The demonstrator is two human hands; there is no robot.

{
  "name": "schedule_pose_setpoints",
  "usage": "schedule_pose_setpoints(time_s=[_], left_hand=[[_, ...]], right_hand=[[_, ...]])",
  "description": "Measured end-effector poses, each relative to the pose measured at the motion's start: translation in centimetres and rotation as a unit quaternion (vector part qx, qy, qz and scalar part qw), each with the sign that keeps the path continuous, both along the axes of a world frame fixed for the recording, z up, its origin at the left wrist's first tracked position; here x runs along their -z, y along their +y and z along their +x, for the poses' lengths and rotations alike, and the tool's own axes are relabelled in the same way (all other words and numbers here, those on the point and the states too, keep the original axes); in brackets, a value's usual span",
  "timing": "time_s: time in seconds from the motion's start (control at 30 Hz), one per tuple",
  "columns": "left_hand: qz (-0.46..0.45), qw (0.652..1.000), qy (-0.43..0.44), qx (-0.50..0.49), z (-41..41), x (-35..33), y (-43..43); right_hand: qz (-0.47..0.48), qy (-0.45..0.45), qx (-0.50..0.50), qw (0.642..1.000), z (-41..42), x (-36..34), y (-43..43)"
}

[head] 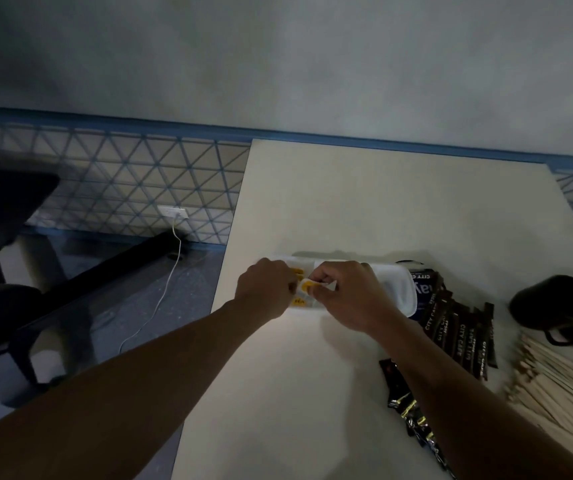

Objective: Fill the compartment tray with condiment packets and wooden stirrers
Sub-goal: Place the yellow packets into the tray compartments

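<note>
A white compartment tray (394, 284) lies across the middle of the pale table (382, 202). Both hands are over its left end. My left hand (264, 287) and my right hand (347, 292) together pinch white packets with yellow print (306, 286), held over the tray's left compartment. More yellow-printed packets (299, 301) lie in that compartment below the hands. Dark brown sugar stick packets (458, 327) fan out to the right of the tray. A pile of wooden stirrers (555, 379) lies at the right edge.
A dark blue packet (422, 289) sits by the tray's right end. Black and gold sachets (413, 420) lie under my right forearm. A black rounded object (555, 306) stands at the far right. To the left, the table edge drops to the floor, a dark chair (4, 237) and a white cable (160, 299).
</note>
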State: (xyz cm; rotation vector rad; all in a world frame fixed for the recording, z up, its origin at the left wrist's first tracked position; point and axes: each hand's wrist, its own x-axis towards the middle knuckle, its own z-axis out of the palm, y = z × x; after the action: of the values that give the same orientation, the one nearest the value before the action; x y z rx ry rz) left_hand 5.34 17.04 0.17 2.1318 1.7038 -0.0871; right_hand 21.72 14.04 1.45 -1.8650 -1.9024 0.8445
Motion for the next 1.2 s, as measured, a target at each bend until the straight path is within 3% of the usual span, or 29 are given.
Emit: schedule_pose_setpoints(time_s=[0.33,0.53,0.77,1.2], left_hand=[[-0.007,0.993,-0.115,0.000,-1.3,0.5,1.5],[-0.017,0.993,-0.116,-0.003,-1.4,0.5,1.1],[-0.026,0.996,-0.087,-0.001,-1.5,0.6,0.7],[0.010,0.980,-0.191,-0.047,-3.8,0.2,1.0]], right_hand=[[-0.025,-0.036,-0.038,0.998,-1.3,1.4,0.4],[-0.039,-0.110,-0.062,0.991,-2.9,1.6,0.1],[-0.050,-0.106,-0.038,0.992,-2.2,1.0,-0.1],[-0.050,-0.145,-0.052,0.987,-2.4,0.6,-0.1]])
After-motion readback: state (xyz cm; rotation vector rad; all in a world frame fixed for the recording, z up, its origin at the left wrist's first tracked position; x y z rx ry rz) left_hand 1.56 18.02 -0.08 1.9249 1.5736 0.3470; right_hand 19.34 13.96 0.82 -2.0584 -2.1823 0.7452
